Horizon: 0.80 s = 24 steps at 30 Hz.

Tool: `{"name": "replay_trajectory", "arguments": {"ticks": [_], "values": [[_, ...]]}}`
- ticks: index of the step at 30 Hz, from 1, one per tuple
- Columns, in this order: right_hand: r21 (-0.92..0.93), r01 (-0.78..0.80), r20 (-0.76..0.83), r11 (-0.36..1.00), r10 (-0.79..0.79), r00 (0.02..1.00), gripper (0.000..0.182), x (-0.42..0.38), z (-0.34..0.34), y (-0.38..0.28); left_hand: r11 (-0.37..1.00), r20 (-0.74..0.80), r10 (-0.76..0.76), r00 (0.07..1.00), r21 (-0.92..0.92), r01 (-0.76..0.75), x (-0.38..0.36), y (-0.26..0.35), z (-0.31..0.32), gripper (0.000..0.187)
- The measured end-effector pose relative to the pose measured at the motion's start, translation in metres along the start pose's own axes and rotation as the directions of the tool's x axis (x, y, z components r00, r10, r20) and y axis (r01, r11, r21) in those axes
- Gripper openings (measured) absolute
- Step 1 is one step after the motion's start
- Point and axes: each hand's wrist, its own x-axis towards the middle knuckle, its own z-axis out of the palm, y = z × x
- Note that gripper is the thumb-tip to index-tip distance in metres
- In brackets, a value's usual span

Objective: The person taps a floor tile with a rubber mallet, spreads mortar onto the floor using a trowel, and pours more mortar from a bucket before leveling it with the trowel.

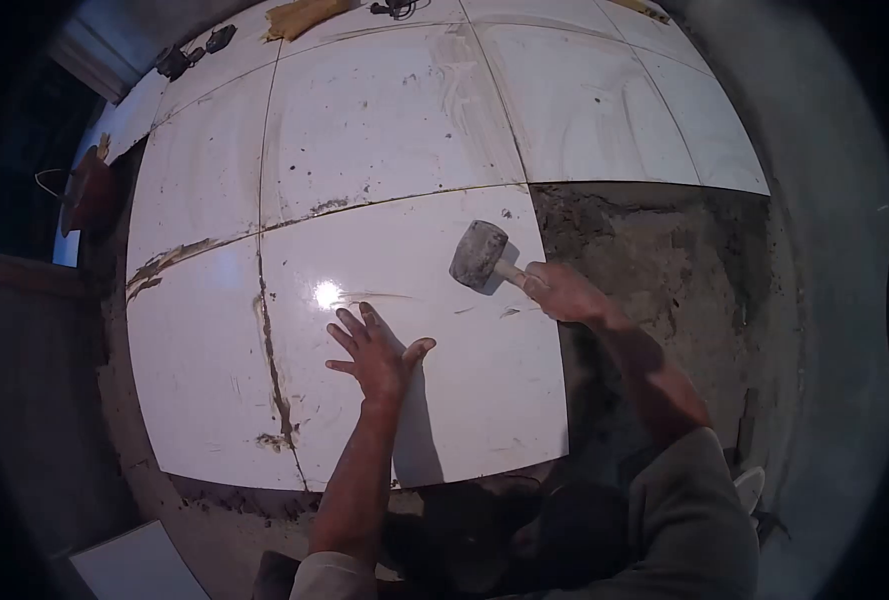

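Note:
My right hand point(563, 292) grips the pale handle of a rubber mallet point(479, 254). The mallet's dark, worn head is over the upper right part of a large white floor tile point(485, 380), close to its surface. Fingers spread, my left hand point(373, 352) is over the middle of the same tile, beside a bright light reflection. A dirt-filled joint runs along the tile's left edge, and another thin joint borders its far edge.
More white tiles point(375, 110) cover the floor ahead and left. Bare, rough mortar bed point(655, 280) lies to the right, below tile level. A reddish bucket-like thing point(93, 190) stands at far left. A loose white tile point(137, 566) lies at lower left.

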Motion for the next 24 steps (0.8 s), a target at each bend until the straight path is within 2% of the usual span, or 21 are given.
{"name": "replay_trajectory", "arguments": {"ticks": [4,7,10,15,16,18,20,22,24], "values": [[0.024,-0.001,-0.063,1.000,0.003,0.998,0.046,0.001,0.000,-0.002,1.000,-0.030,0.021,0.999,-0.008,-0.021,0.000,-0.002,0.005,0.126],[-0.060,-0.001,-0.009,0.998,0.001,1.000,0.045,0.001,0.000,-0.005,1.000,-0.011,-0.001,1.000,0.028,0.001,0.000,-0.001,0.004,0.126],[-0.122,0.096,0.003,0.988,-0.096,0.995,0.045,0.000,0.005,0.002,1.000,-0.050,0.003,0.999,0.012,-0.003,0.002,-0.004,0.009,0.127],[0.135,-0.007,-0.012,0.991,0.008,1.000,0.042,-0.012,0.014,0.009,1.000,-0.058,0.012,0.998,0.003,-0.012,0.001,-0.004,0.010,0.126],[0.137,-0.003,-0.006,0.991,0.004,1.000,0.042,-0.016,0.017,0.012,1.000,-0.059,0.005,0.998,0.006,-0.005,0.001,-0.004,0.011,0.126],[0.292,0.095,-0.086,0.952,-0.073,0.994,0.038,-0.022,0.024,0.020,1.000,-0.067,0.013,0.998,-0.010,-0.014,0.001,-0.005,0.011,0.127],[0.232,0.054,-0.072,0.971,-0.038,0.997,0.034,-0.020,0.035,0.037,0.999,-0.005,-0.028,1.000,-0.016,0.028,0.002,0.002,0.001,0.127],[0.326,0.189,-0.176,0.926,-0.137,0.975,0.031,-0.035,0.034,0.017,0.999,-0.011,-0.022,1.000,-0.028,0.021,0.000,0.001,-0.002,0.127],[0.164,0.379,-0.275,0.910,-0.327,0.904,0.035,-0.035,0.051,0.038,1.000,-0.002,-0.017,1.000,-0.023,0.017,0.000,0.002,-0.006,0.126]]}}
